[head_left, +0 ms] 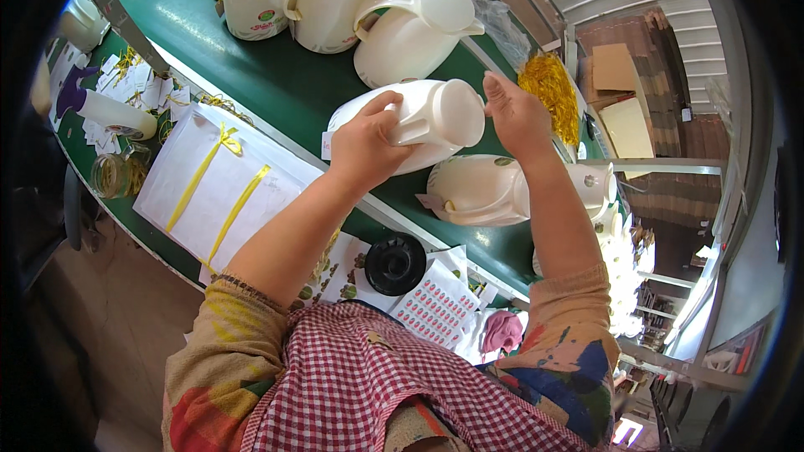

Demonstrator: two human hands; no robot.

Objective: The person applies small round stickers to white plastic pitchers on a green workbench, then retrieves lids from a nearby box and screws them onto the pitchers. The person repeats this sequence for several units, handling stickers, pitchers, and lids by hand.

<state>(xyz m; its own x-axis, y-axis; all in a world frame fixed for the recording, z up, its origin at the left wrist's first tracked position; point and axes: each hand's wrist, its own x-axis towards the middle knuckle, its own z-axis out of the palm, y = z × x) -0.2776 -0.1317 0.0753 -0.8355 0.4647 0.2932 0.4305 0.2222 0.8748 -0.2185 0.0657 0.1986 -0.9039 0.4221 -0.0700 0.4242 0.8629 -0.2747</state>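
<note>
A cream-white thermos jug (347, 113) lies tilted over the green work surface, its round lid toward the right. My left hand (368, 144) is closed round its handle. Close to the right of that lid, my right hand (517, 115) is raised with the thumb stretched out; a small gap separates it from the jug, and its other fingers are partly hidden. Beneath the right forearm another jug (473, 188) lies on its side with a tag at its handle. A third jug (410, 46) stands just beyond the held one.
More jugs (255, 0) stand along the far side of the green belt (180, 0). Left of me are white sheets (251, 163) with yellow ribbons, a glass jar (109, 176) and a spray bottle (117, 113). A black round part (395, 264) and a sticker sheet (435, 305) lie nearest me. Gold tinsel (548, 96) is at right.
</note>
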